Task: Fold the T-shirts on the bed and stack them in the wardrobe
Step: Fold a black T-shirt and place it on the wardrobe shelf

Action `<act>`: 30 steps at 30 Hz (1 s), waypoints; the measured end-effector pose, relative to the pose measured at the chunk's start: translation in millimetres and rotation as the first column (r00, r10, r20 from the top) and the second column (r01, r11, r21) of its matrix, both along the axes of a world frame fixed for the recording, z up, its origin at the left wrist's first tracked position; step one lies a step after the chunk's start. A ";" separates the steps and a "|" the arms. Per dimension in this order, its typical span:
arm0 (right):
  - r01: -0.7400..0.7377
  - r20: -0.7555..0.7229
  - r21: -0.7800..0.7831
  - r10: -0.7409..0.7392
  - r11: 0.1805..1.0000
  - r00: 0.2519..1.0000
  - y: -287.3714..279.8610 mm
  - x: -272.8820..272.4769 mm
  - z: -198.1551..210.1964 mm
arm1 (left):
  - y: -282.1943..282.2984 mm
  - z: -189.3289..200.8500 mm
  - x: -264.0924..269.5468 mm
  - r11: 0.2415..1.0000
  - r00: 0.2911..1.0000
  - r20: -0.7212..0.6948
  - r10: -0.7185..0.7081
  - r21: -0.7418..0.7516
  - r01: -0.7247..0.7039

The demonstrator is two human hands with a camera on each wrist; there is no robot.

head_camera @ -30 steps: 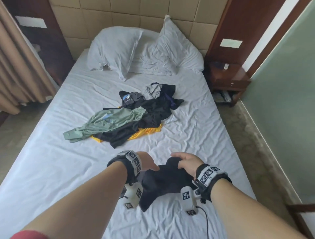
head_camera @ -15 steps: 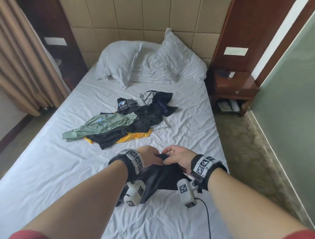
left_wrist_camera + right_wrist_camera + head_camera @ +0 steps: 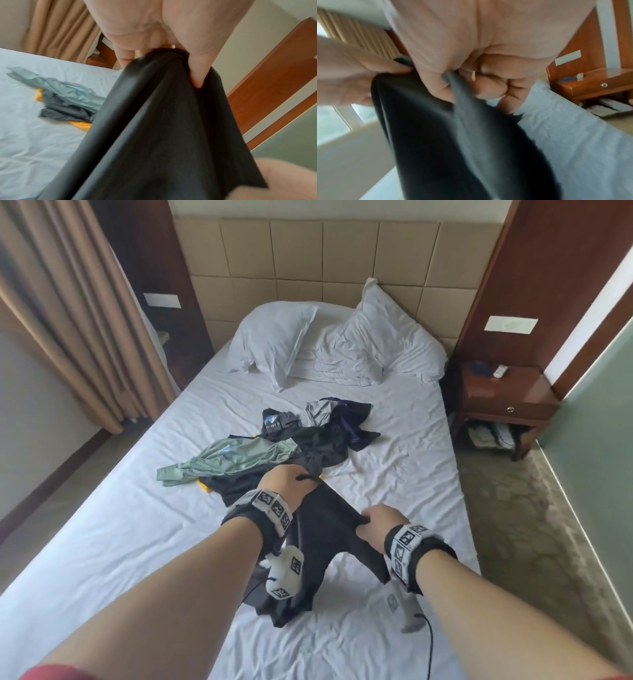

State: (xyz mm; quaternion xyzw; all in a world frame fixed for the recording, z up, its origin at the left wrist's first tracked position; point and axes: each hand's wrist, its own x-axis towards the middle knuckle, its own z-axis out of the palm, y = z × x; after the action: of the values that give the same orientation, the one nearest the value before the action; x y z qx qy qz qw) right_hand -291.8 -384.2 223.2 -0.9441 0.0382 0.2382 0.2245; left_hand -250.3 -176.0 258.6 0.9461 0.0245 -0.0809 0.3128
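- Looking from the head view, we grip a black T-shirt with both hands above the bed: left hand raised farther out, right hand nearer, fingers curled into cloth. A pile of shirts lies mid-bed behind our left hand; pillows, nightstand, curtain ring it.
- In the left wrist view, our thumb and fingers pinch the fabric, which hides much of the bed.
- In the right wrist view, blurred, our fingers clench a fold.
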 end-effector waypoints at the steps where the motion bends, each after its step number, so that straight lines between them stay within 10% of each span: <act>1: 0.022 -0.043 -0.015 -0.023 1.000 0.999 3.0 -4.2 -13.7 | 11.1 -11.7 -0.1 1.000 0.999 -0.037 0.010 0.015 -0.010; 8: 0.302 -0.034 -0.061 -0.304 0.951 0.952 40.1 -24.6 -108.5 | 94.6 -123.0 -29.4 0.978 0.912 -0.408 0.035 0.203 0.053; 15: 0.337 -0.193 -0.033 -0.337 0.941 0.921 86.7 -73.7 -186.5 | 156.3 -227.0 -94.0 0.870 0.595 -0.787 0.160 0.397 0.291; 30: 0.493 0.059 0.064 -0.497 0.868 0.866 95.1 -41.1 -158.6 | 183.5 -223.2 -132.6 0.957 0.557 -0.829 0.040 0.193 0.218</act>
State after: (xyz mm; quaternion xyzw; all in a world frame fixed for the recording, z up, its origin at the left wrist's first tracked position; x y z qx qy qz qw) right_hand -332.9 -289.1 64.5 -0.9053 0.2649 0.1387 0.3016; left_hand -382.9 7.5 35.4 0.8312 0.1305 -0.5255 0.1263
